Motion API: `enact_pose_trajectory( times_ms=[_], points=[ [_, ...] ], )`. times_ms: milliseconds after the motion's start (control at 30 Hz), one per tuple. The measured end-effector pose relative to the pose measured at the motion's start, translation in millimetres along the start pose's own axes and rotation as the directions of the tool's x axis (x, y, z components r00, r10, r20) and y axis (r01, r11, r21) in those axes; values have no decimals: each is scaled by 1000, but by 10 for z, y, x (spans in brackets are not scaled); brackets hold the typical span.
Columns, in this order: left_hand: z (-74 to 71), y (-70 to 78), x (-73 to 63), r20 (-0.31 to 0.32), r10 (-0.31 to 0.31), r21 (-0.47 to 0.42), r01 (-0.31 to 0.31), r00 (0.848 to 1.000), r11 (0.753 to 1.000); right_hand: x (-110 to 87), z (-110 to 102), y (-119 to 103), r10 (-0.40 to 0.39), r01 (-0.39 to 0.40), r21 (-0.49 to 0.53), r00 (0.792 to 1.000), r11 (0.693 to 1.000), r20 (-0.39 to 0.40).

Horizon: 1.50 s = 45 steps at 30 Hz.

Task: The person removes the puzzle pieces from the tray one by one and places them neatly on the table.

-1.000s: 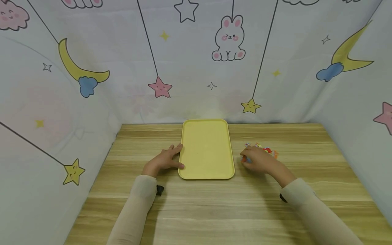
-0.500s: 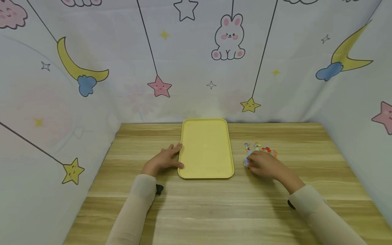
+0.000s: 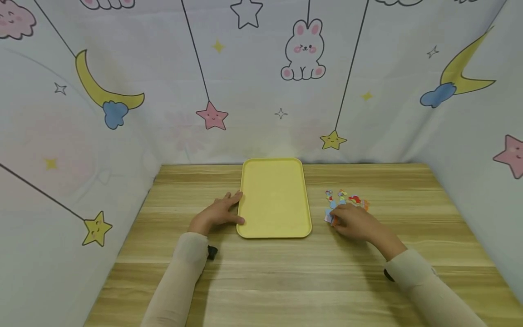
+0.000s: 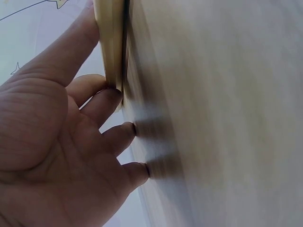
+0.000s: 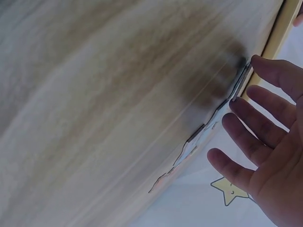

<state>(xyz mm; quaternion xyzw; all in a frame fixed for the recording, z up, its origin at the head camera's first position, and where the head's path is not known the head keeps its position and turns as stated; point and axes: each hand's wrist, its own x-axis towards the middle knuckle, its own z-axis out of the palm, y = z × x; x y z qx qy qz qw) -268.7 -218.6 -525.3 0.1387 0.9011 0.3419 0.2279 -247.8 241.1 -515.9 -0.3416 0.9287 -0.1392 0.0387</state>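
Note:
My left hand [image 3: 216, 212] rests at the left edge of a yellow tray [image 3: 273, 200], thumb and index finger on its rim. In the left wrist view the thumb [image 4: 61, 52] lies along the rim while two other fingertips touch the table. Right of the tray, my right hand [image 3: 353, 220] is over a group of flat, colourful cut-out pieces. Its fingertips touch a blue-and-pink piece [image 3: 328, 216] lying on the table. In the right wrist view the thumb and a finger of the right hand [image 5: 270, 118] meet the thin piece edges [image 5: 213, 118]. The hand hides part of the group.
More cut-out pieces, including a red one [image 3: 354, 199] and an orange one [image 3: 365, 205], lie just behind the right hand. The wooden table [image 3: 261, 277] ends at a printed cloth backdrop [image 3: 253, 141] behind the tray and at both sides.
My right hand has moved slightly right and toward me with its fingertips on the pieces, uncovering more of them. The left hand stays at the tray's edge.

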Motion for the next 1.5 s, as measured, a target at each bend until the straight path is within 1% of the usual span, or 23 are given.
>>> enact_pose_trajectory(
  times_ms=[433,667,800,1033,1133,1367,1500],
  points=[
    [4,-20,-18,3,-7,-14,7,1000,1000,-21,-1,-33,-1,1,24,1000,1000,-16],
    [14,-27,6,0,1,-12,-1,1000,1000,-20,-15,-37,22,-22,41,1000,999,-2],
    [10,-20,13,3,-12,-9,12,1000,1000,-13,-26,-41,31,-31,57,1000,998,4],
    [8,9,16,5,-34,-20,34,999,999,-6,-14,-32,8,-7,60,1000,998,-18],
    [11,9,4,0,-42,-22,42,999,999,-8,-5,-25,12,-11,68,1000,998,-23],
    [2,-10,-9,-10,-48,-27,48,999,999,-20,-16,38,67,-64,78,997,995,-49],
    [-27,1,-21,-57,-1,-3,1,998,1000,-6,-83,110,155,-149,91,985,985,-71]
  ],
)
